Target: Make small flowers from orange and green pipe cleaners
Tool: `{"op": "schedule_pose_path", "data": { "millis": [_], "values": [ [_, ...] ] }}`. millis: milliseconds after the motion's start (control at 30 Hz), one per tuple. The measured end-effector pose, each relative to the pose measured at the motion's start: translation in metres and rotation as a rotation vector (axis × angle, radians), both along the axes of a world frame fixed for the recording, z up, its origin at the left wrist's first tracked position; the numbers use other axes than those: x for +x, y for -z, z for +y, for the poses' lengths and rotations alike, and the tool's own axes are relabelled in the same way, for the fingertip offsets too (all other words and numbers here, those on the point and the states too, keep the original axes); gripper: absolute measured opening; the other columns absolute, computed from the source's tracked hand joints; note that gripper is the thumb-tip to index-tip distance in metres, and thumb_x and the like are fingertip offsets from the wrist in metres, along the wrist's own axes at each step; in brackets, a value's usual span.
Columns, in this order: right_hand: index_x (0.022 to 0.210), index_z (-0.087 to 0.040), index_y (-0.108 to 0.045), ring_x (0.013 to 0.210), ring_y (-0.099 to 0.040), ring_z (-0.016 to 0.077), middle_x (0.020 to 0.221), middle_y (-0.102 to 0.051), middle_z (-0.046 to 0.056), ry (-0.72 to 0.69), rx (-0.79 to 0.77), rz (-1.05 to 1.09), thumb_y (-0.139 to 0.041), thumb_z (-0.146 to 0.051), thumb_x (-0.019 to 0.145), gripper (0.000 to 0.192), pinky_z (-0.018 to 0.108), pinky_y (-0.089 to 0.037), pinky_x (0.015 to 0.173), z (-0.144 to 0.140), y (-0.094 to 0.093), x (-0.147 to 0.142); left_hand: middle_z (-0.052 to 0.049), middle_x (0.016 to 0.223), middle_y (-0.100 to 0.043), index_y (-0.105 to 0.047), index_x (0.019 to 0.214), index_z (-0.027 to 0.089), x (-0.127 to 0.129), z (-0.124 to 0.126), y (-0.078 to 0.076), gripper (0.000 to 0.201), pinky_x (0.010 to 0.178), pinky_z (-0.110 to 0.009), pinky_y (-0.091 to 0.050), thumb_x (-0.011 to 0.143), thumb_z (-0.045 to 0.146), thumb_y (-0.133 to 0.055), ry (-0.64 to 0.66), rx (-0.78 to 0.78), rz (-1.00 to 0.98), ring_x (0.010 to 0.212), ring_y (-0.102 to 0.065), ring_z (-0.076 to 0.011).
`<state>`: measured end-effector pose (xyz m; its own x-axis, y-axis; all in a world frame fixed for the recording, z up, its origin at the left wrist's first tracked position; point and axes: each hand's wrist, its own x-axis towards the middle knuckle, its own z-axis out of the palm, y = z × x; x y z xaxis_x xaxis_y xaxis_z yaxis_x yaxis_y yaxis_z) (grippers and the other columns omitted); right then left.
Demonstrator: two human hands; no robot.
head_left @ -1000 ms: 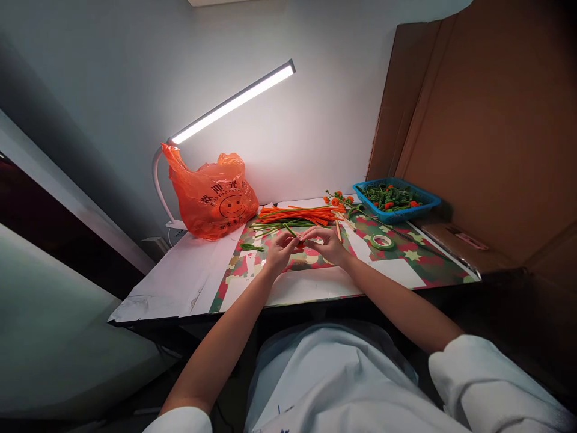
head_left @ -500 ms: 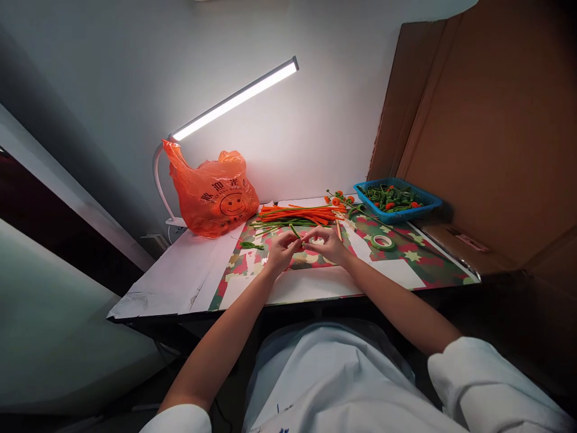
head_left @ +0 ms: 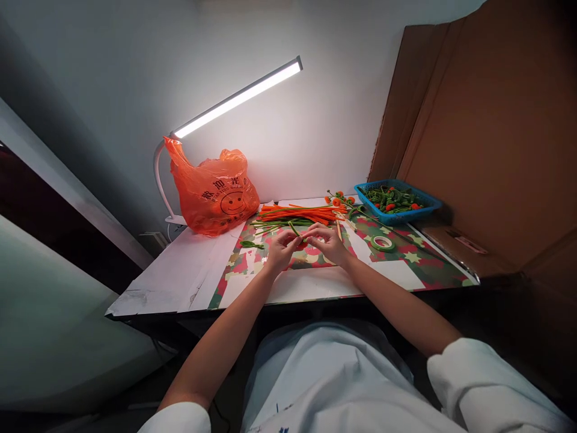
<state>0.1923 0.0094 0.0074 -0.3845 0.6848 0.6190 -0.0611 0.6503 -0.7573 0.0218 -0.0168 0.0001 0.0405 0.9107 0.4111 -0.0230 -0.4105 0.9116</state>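
My left hand point(head_left: 280, 249) and my right hand point(head_left: 327, 242) meet fingertip to fingertip over the patterned mat point(head_left: 406, 264) at the middle of the table. Together they pinch a thin green pipe cleaner point(head_left: 295, 231) whose end sticks up and back between them. Just behind my hands lies a pile of orange and green pipe cleaners point(head_left: 300, 215). A small bent green piece point(head_left: 250, 245) rests on the mat left of my left hand.
An orange plastic bag point(head_left: 214, 193) sits at the back left under a lit bar lamp point(head_left: 238, 97). A blue basket point(head_left: 396, 202) of green and orange pieces stands back right, a roll of green tape point(head_left: 382, 242) nearby. A cardboard wall point(head_left: 487, 126) closes the right side.
My hands stay joined on the green pipe cleaner, fingers shifting only slightly. The view has tilted a little.
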Motion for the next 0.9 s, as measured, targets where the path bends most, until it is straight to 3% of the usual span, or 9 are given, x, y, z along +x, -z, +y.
{"op": "schedule_pose_path", "data": {
  "millis": [367,600,900],
  "values": [
    [0.068,-0.019,-0.056,0.077,-0.053,0.0150,0.078,-0.054,0.002,0.056,0.084,-0.061,-0.060,-0.038,0.084,0.025,0.030,-0.043,0.072,-0.002,0.004,-0.007,0.001,0.065,-0.058,-0.061,0.070,0.014,0.001,0.002,0.004,0.034,0.061,-0.025,-0.058,0.073,0.046,-0.072,0.004,0.073,0.019,0.061,-0.061,-0.0105],
    [0.062,-0.020,-0.052,0.073,-0.055,0.0155,0.071,-0.056,0.000,0.146,0.079,-0.019,-0.062,-0.026,0.076,0.019,0.031,-0.043,0.071,-0.002,0.008,-0.012,0.001,0.063,-0.056,-0.060,0.066,0.015,0.002,0.003,0.004,0.033,0.059,-0.024,-0.056,0.073,0.045,-0.072,-0.044,0.124,0.056,0.059,-0.057,-0.0097],
    [0.061,-0.020,-0.055,0.075,-0.057,0.0167,0.071,-0.059,0.001,0.152,0.055,-0.031,-0.062,-0.027,0.075,0.017,0.032,-0.045,0.072,-0.002,0.009,-0.010,-0.001,0.069,-0.061,-0.065,0.070,0.014,-0.001,0.000,-0.001,0.037,0.065,-0.028,-0.058,0.074,0.051,-0.068,0.024,-0.035,0.004,0.065,-0.059,-0.0115]
  ]
}}
